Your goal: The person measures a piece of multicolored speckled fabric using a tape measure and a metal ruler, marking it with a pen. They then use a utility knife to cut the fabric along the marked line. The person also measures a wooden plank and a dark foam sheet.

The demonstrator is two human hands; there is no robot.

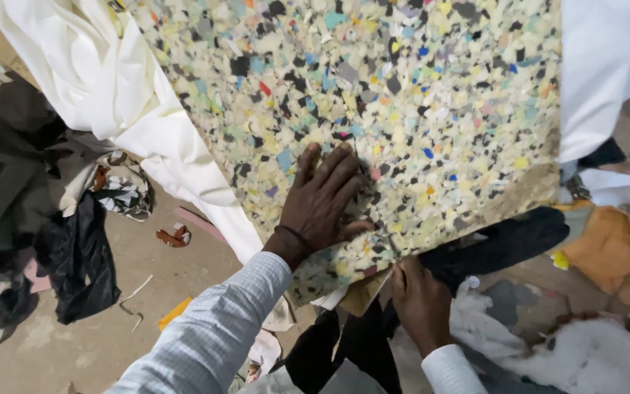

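Observation:
A big slab of multicoloured rebonded foam [402, 95] fills the upper middle of the head view, lying over white cloth [103, 80]. My left hand [324, 201] rests flat on the slab near its front edge, fingers spread and pointing away from me. My right hand [418, 295] is at the slab's front edge, fingers curled under it and gripping the edge, next to a tan piece of card or fabric [362, 292]. Both arms wear pale checked sleeves.
Dark garments and a black bag [74, 263] are heaped on the concrete floor at the left, with a patterned cloth [124, 191] and small scraps [174, 236]. At the right lie a dark blue cloth [504, 244], an orange-brown cloth [605, 244] and white fluffy fabric [585, 354].

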